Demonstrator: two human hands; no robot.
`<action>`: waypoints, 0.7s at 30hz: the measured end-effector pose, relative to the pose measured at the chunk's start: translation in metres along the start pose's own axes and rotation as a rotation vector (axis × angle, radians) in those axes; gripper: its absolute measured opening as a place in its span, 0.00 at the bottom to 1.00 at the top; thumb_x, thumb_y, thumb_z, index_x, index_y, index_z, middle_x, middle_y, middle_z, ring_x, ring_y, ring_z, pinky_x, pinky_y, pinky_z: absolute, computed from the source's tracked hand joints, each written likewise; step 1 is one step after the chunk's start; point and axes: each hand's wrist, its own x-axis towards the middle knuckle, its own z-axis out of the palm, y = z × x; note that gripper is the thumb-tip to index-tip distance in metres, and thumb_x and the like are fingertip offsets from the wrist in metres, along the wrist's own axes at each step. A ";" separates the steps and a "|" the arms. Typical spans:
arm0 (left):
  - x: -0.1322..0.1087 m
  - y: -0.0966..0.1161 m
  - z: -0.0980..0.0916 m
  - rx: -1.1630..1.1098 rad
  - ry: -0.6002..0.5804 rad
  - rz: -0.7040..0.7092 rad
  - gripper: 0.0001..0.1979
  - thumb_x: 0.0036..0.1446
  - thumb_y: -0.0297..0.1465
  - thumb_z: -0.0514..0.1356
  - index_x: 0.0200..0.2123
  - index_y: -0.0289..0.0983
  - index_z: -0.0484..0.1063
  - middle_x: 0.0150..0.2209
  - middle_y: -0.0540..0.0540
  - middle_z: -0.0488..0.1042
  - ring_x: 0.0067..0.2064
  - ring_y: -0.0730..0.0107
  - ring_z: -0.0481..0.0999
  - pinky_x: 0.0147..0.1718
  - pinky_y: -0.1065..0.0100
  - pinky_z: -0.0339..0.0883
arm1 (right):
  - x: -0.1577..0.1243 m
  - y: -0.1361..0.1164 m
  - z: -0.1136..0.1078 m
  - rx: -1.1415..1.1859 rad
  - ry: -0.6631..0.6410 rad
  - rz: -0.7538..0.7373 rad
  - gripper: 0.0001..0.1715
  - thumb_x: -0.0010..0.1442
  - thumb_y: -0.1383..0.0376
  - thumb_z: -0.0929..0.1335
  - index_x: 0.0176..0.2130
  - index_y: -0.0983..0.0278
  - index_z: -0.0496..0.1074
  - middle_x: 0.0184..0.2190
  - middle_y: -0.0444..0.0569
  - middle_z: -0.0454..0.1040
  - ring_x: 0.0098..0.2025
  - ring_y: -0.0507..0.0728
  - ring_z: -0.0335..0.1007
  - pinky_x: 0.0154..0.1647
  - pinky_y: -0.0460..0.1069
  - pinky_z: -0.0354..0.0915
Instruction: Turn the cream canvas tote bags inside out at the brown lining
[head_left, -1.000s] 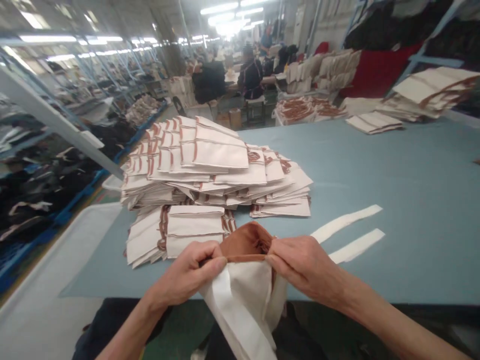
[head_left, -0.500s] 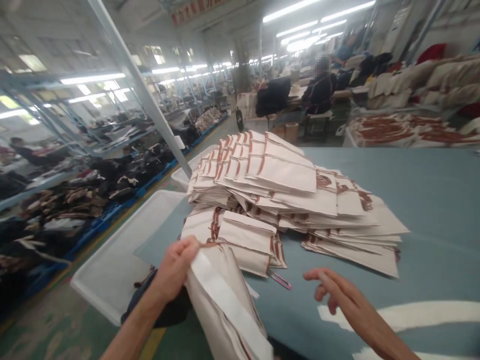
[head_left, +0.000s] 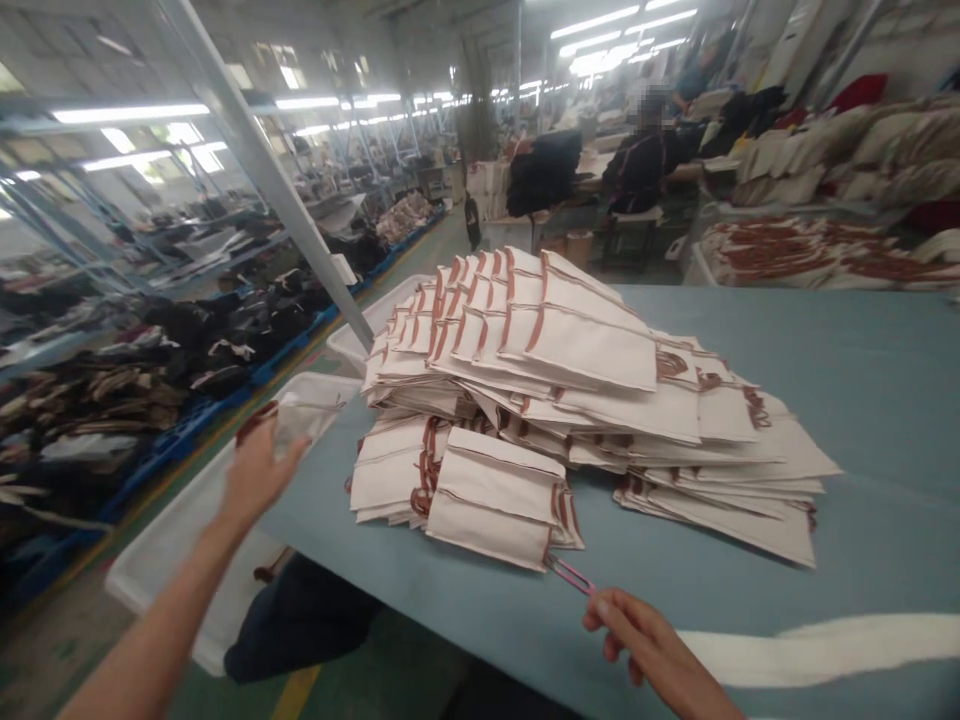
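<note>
Bin [head_left: 154, 565] at L, white; my L hand [head_left: 259, 475], fingers apart, by brown-trimmed cream bag [head_left: 304, 408], in/above bin, can't tell. On table [head_left: 847, 380]: brown-edged cream stack [head_left: 592, 350], pink tool [head_left: 572, 575], R hand [head_left: 641, 635] at its end, grip unclear.

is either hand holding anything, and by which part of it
The right hand meets the near end of the pink-handled snips; whether it grips them cannot be told. The left hand, blurred beside a cloth bag, is equally unclear.
</note>
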 end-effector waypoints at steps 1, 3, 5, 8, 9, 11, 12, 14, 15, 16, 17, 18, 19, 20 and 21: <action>-0.011 -0.006 0.036 0.013 0.022 -0.047 0.18 0.71 0.45 0.59 0.42 0.35 0.76 0.35 0.48 0.78 0.32 0.68 0.79 0.33 0.64 0.75 | 0.003 0.005 0.001 0.002 -0.004 0.013 0.36 0.60 0.33 0.66 0.36 0.63 0.78 0.38 0.52 0.79 0.31 0.55 0.69 0.24 0.46 0.58; -0.033 -0.011 0.108 0.023 0.008 -0.118 0.18 0.69 0.43 0.62 0.49 0.34 0.76 0.44 0.45 0.80 0.41 0.61 0.81 0.41 0.58 0.78 | 0.008 0.016 0.003 0.003 -0.008 0.036 0.37 0.60 0.33 0.65 0.37 0.63 0.77 0.38 0.52 0.79 0.30 0.53 0.68 0.23 0.45 0.56; -0.049 -0.008 0.168 0.014 -0.045 -0.148 0.17 0.69 0.40 0.64 0.54 0.35 0.74 0.49 0.42 0.79 0.46 0.60 0.82 0.45 0.55 0.79 | 0.012 0.026 0.005 -0.004 -0.003 0.048 0.38 0.61 0.33 0.64 0.37 0.63 0.77 0.37 0.52 0.79 0.29 0.53 0.68 0.23 0.45 0.56; -0.058 0.001 0.219 0.034 -0.058 -0.162 0.18 0.69 0.38 0.64 0.56 0.35 0.74 0.52 0.41 0.79 0.49 0.58 0.81 0.49 0.52 0.78 | 0.014 0.037 0.008 -0.008 0.006 0.057 0.38 0.61 0.32 0.64 0.37 0.63 0.77 0.33 0.51 0.77 0.29 0.54 0.68 0.23 0.45 0.56; -0.058 0.004 0.226 0.050 -0.045 -0.162 0.18 0.69 0.38 0.64 0.56 0.35 0.74 0.51 0.42 0.79 0.49 0.58 0.81 0.49 0.51 0.77 | 0.014 0.039 0.009 -0.006 0.009 0.062 0.38 0.60 0.32 0.64 0.36 0.63 0.76 0.33 0.50 0.77 0.29 0.54 0.68 0.22 0.45 0.55; -0.057 0.008 0.231 0.086 -0.015 -0.147 0.16 0.69 0.39 0.64 0.54 0.35 0.74 0.49 0.43 0.79 0.48 0.58 0.80 0.49 0.51 0.77 | 0.013 0.041 0.012 0.000 0.017 0.073 0.39 0.60 0.31 0.64 0.35 0.62 0.76 0.31 0.49 0.76 0.28 0.54 0.67 0.22 0.45 0.54; -0.056 0.010 0.230 0.100 -0.001 -0.129 0.15 0.68 0.39 0.64 0.52 0.35 0.75 0.48 0.43 0.79 0.47 0.59 0.80 0.49 0.51 0.76 | 0.013 0.042 0.014 0.006 0.022 0.078 0.39 0.60 0.31 0.64 0.35 0.62 0.76 0.30 0.49 0.75 0.28 0.54 0.67 0.22 0.45 0.54; -0.056 0.016 0.226 0.114 0.027 -0.075 0.13 0.68 0.38 0.64 0.48 0.35 0.76 0.47 0.43 0.79 0.49 0.58 0.79 0.51 0.50 0.74 | 0.012 0.042 0.019 0.019 0.029 0.085 0.39 0.59 0.30 0.64 0.35 0.62 0.76 0.29 0.48 0.74 0.28 0.54 0.66 0.22 0.45 0.54; -0.056 0.021 0.223 0.112 0.045 -0.045 0.11 0.68 0.37 0.63 0.46 0.35 0.76 0.48 0.42 0.78 0.51 0.55 0.78 0.53 0.49 0.73 | 0.011 0.042 0.021 0.027 0.031 0.090 0.40 0.58 0.30 0.64 0.35 0.62 0.76 0.28 0.48 0.74 0.28 0.54 0.66 0.22 0.45 0.54; -0.058 0.027 0.221 0.106 0.065 -0.017 0.10 0.69 0.36 0.62 0.44 0.35 0.76 0.50 0.40 0.78 0.54 0.52 0.77 0.55 0.46 0.71 | 0.011 0.040 0.024 0.034 0.034 0.095 0.40 0.57 0.29 0.65 0.34 0.63 0.76 0.27 0.47 0.74 0.27 0.54 0.66 0.22 0.45 0.54; -0.061 0.035 0.219 0.096 0.085 0.009 0.09 0.69 0.35 0.60 0.43 0.35 0.76 0.52 0.38 0.77 0.57 0.48 0.75 0.57 0.44 0.68 | 0.011 0.038 0.026 0.042 0.039 0.099 0.40 0.55 0.29 0.66 0.33 0.63 0.76 0.27 0.47 0.73 0.27 0.54 0.66 0.22 0.46 0.54; -0.066 0.045 0.218 0.083 0.097 0.035 0.09 0.69 0.35 0.59 0.43 0.36 0.76 0.55 0.35 0.75 0.60 0.45 0.72 0.59 0.42 0.65 | 0.012 0.036 0.027 0.050 0.053 0.101 0.40 0.54 0.29 0.67 0.32 0.63 0.76 0.27 0.47 0.74 0.27 0.54 0.67 0.22 0.46 0.55; -0.072 0.055 0.217 0.065 0.094 0.064 0.09 0.70 0.34 0.58 0.43 0.37 0.75 0.56 0.33 0.74 0.62 0.44 0.70 0.61 0.41 0.63 | 0.012 0.032 0.028 0.060 0.074 0.101 0.40 0.52 0.29 0.68 0.32 0.63 0.76 0.27 0.47 0.74 0.27 0.55 0.67 0.23 0.47 0.56; -0.080 0.066 0.217 0.040 0.068 0.100 0.08 0.70 0.33 0.57 0.43 0.37 0.75 0.58 0.33 0.73 0.62 0.45 0.70 0.61 0.42 0.63 | 0.014 0.028 0.028 0.071 0.103 0.096 0.39 0.52 0.29 0.68 0.32 0.63 0.75 0.28 0.47 0.75 0.28 0.55 0.68 0.24 0.47 0.57; -0.090 0.077 0.217 0.008 0.013 0.148 0.08 0.70 0.32 0.56 0.44 0.38 0.74 0.57 0.34 0.74 0.61 0.47 0.71 0.61 0.45 0.64 | 0.015 0.023 0.026 0.084 0.139 0.089 0.39 0.53 0.30 0.68 0.34 0.62 0.76 0.30 0.48 0.76 0.30 0.56 0.69 0.25 0.48 0.58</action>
